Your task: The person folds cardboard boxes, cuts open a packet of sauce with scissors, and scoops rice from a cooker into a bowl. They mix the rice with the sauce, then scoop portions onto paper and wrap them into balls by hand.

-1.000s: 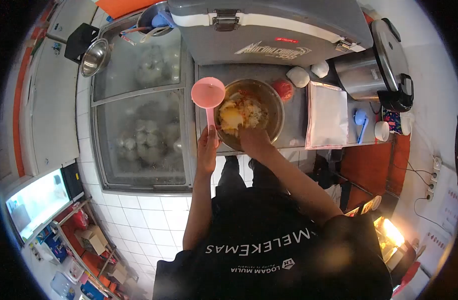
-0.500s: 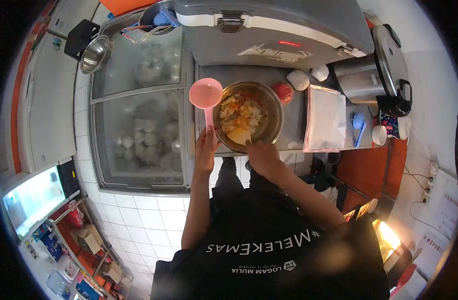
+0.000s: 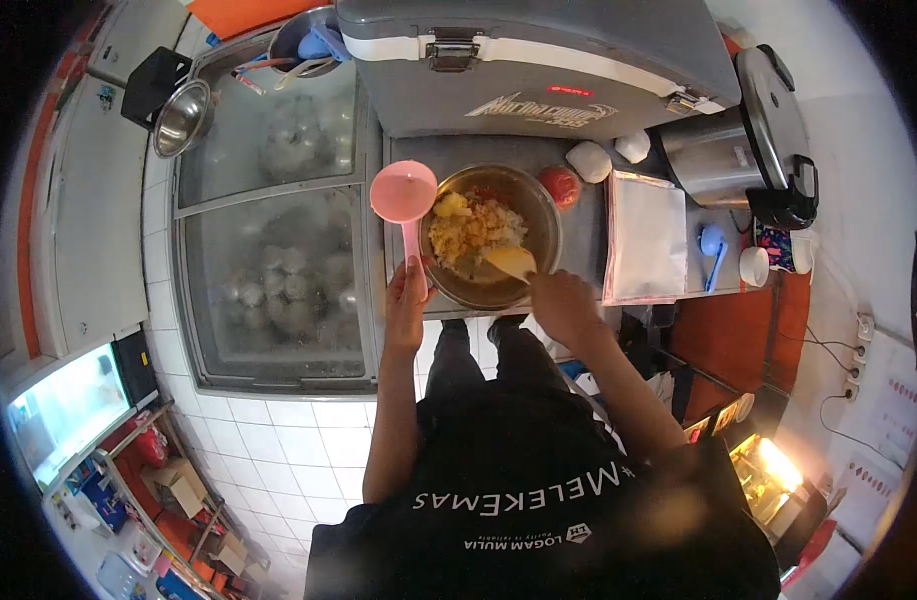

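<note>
A metal bowl [image 3: 547, 235] on the counter holds rice [image 3: 474, 228] mixed with orange and red bits. My left hand [image 3: 409, 300] is closed around the handle of a pink ladle [image 3: 404, 192], whose round cup lies over the bowl's left rim. In my right hand [image 3: 565, 305] is the handle of a yellowish spatula [image 3: 511, 262]; its blade rests in the lower right part of the rice. Right of the bowl are a red wrapped ball [image 3: 560, 187] and two white wrapped balls [image 3: 589, 162].
A grey cooler box [image 3: 549, 90] stands behind the bowl. A stack of paper sheets [image 3: 647, 238], a blue scoop [image 3: 713, 245], a white cup [image 3: 754, 266] and a steel rice cooker [image 3: 714, 160] are at right. A glass-topped freezer [image 3: 274, 290] is at left.
My right hand has moved right with the spatula, whose blade is now turned toward the upper left. The rice has shifted in the bowl. My left hand still holds the ladle.
</note>
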`<action>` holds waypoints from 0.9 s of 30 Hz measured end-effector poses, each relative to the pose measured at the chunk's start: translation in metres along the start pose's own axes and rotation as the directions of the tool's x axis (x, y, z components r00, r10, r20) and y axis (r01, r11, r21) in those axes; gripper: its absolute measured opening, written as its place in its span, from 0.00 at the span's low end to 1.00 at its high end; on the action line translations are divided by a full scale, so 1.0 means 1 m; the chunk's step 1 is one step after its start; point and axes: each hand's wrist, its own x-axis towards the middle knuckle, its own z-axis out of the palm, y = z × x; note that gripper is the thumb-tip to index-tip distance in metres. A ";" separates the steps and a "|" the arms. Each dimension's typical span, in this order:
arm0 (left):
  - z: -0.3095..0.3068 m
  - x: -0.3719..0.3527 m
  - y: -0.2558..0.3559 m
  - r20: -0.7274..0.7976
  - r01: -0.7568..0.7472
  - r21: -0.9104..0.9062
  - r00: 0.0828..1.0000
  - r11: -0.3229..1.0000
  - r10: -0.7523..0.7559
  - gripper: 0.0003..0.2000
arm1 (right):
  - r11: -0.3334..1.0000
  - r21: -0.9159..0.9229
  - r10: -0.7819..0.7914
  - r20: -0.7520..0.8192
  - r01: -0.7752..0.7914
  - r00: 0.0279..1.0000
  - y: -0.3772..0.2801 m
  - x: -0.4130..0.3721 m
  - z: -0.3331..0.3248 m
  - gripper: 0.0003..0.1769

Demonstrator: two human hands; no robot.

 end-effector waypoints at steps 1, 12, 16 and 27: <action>-0.001 -0.001 -0.001 -0.017 0.025 0.017 1.000 1.000 -0.024 0.23 | 1.000 -0.015 0.002 -0.022 -0.002 1.000 0.006 -0.010 -0.006 0.14; 0.007 -0.004 0.003 -0.012 -0.029 0.035 0.999 0.999 0.030 0.23 | 0.998 0.063 0.046 -0.319 -0.027 0.947 0.048 0.050 0.016 0.15; 0.008 -0.002 -0.003 -0.030 -0.041 0.011 0.999 0.999 0.041 0.24 | 0.941 0.191 -0.203 -0.338 0.278 0.919 0.033 0.123 0.028 0.13; -0.015 0.000 -0.018 -0.017 -0.054 -0.061 0.998 0.997 0.053 0.27 | 0.942 0.288 -0.166 -0.038 0.170 0.985 -0.024 0.117 -0.063 0.13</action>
